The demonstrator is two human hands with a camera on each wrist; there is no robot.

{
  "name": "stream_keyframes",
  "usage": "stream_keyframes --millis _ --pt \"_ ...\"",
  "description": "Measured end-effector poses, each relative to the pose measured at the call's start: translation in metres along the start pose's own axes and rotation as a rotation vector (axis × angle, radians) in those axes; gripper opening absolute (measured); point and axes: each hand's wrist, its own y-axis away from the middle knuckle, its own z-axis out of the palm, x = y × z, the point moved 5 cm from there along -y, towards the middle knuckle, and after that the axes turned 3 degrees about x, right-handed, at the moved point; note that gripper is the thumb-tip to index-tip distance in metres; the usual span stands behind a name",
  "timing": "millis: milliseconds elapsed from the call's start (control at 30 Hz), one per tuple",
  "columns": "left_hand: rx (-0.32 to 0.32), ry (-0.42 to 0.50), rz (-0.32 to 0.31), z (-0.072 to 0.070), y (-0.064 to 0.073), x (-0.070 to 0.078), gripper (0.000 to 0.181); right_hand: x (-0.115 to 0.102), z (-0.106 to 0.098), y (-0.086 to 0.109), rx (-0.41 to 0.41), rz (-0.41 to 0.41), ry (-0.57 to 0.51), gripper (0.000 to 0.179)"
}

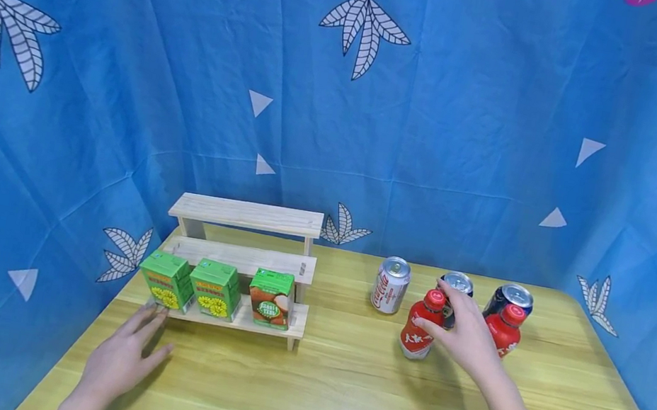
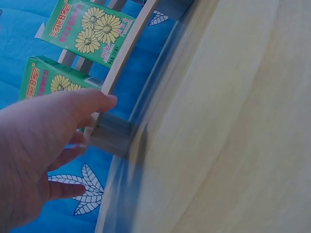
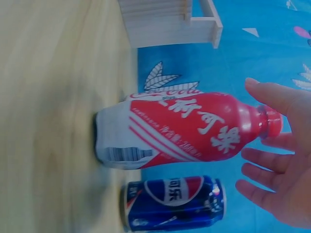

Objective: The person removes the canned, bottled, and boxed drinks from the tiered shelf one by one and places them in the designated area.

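Note:
My right hand (image 1: 467,336) reaches over a red-and-white Coca-Cola bottle (image 1: 420,330), its fingers and thumb spread about the red cap. In the right wrist view the bottle (image 3: 180,128) stands on the table, and a gap shows between thumb and bottle. My left hand (image 1: 117,359) is at the front left corner of a tiered wooden shelf (image 1: 242,259), fingers extended; contact with the shelf is unclear. Two green drink cartons with yellow flowers (image 1: 167,280) (image 1: 215,289) and a green-and-brown carton (image 1: 270,300) stand on the lowest tier.
A silver Coca-Cola can (image 1: 390,285) stands left of the bottle. Behind the right hand are a dark can (image 1: 456,283), a dark blue can (image 1: 510,298) and a second red bottle (image 1: 505,328). A blue patterned cloth (image 1: 454,146) hangs behind the wooden table (image 1: 324,398).

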Motion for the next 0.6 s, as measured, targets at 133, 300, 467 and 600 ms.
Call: stream_keyframes --millis 133,300,467,600 --pt "-0.003 0.005 0.0 -0.001 0.0 0.0 0.068 -0.006 -0.003 -0.003 -0.002 -0.019 -0.002 0.081" --pt "0.005 -0.001 0.01 -0.001 -0.001 0.001 0.068 -0.019 -0.005 -0.006 0.005 -0.054 0.014 0.076" --pt "0.002 -0.001 0.01 -0.001 -0.001 0.001 0.068 -0.033 -0.003 -0.01 0.02 -0.097 0.01 0.074" --pt "-0.002 -0.003 0.007 -0.001 -0.001 0.0 0.067 -0.046 0.001 -0.016 0.035 -0.152 0.018 0.073"
